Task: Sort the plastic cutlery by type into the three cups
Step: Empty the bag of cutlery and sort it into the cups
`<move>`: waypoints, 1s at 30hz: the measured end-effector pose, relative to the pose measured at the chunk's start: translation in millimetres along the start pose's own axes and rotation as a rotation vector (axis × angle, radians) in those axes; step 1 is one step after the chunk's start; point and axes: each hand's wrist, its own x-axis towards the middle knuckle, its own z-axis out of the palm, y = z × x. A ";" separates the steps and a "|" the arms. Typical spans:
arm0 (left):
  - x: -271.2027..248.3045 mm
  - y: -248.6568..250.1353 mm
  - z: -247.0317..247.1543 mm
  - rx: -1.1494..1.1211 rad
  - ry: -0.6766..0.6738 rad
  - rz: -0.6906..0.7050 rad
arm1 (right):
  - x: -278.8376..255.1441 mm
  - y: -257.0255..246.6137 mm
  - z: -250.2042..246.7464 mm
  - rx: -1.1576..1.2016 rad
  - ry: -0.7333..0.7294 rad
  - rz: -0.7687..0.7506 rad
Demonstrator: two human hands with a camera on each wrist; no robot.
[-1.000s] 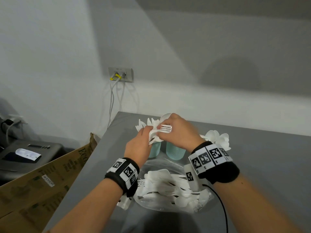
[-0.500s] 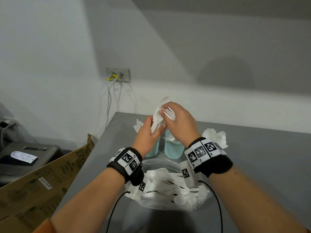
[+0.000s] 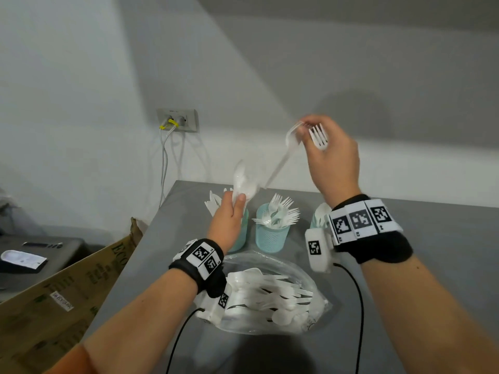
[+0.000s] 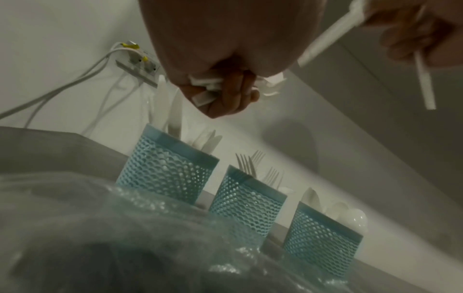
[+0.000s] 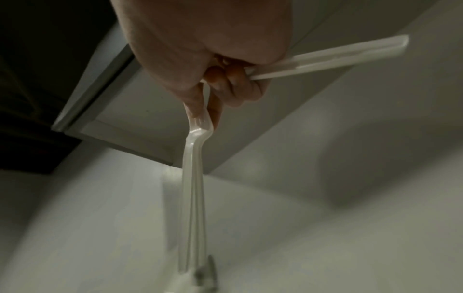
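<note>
Three teal mesh cups stand in a row on the grey table (image 3: pixel 432 265). The left cup (image 4: pixel 168 166) holds knives, the middle cup (image 3: pixel 271 234) forks, and the right cup (image 4: pixel 323 234) spoons. In the head view my left hand hides most of the left cup. My left hand (image 3: pixel 237 201) grips a bundle of white spoons (image 3: pixel 243 182) by their handles above it. My right hand (image 3: pixel 305 130) is raised high to the right, holding a fork (image 3: pixel 318 136). It also pinches a second white utensil (image 5: pixel 194 178) that hangs down; its type is blurred.
A clear plastic bag (image 3: pixel 310 282) of mixed white cutlery lies in front of the cups, under my wrists. A cardboard box (image 3: pixel 67 292) leans at the table's left edge. A wall socket (image 3: pixel 178 120) with cables is behind, and a dark device (image 3: pixel 27 252) is at far left.
My right hand has pulled up and to the right, away from the left, taking the fork and another utensil with it. The left hand keeps its bundle above the left cup.
</note>
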 end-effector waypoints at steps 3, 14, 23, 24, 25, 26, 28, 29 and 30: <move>3.1 -1.0 -2.1 -0.060 0.041 -0.029 | -12.2 23.1 5.9 -0.284 -0.130 -0.015; 0.8 3.3 0.4 -0.147 -0.011 -0.041 | -60.8 80.6 59.3 -0.419 -0.672 0.314; -0.2 3.4 -2.1 -0.184 -0.044 -0.018 | -27.3 39.2 53.1 0.093 -0.227 0.283; -0.6 3.8 -2.1 -0.164 -0.043 -0.006 | -29.3 41.0 55.4 0.154 -0.229 0.290; -0.3 2.5 -2.0 -0.151 -0.040 -0.002 | -32.2 44.7 57.4 0.197 -0.239 0.293; 0.2 0.9 -2.3 -0.152 -0.039 -0.002 | -35.6 49.7 59.5 0.188 -0.259 0.290; 1.0 -3.3 -3.0 -0.179 -0.039 -0.006 | -43.4 64.1 63.5 0.080 -0.300 0.303; 1.2 -4.8 -3.4 -0.185 -0.039 -0.010 | -47.8 71.4 65.2 0.043 -0.310 0.331; 1.0 -5.0 -3.9 -0.183 -0.039 -0.014 | -52.5 77.5 66.6 0.016 -0.315 0.364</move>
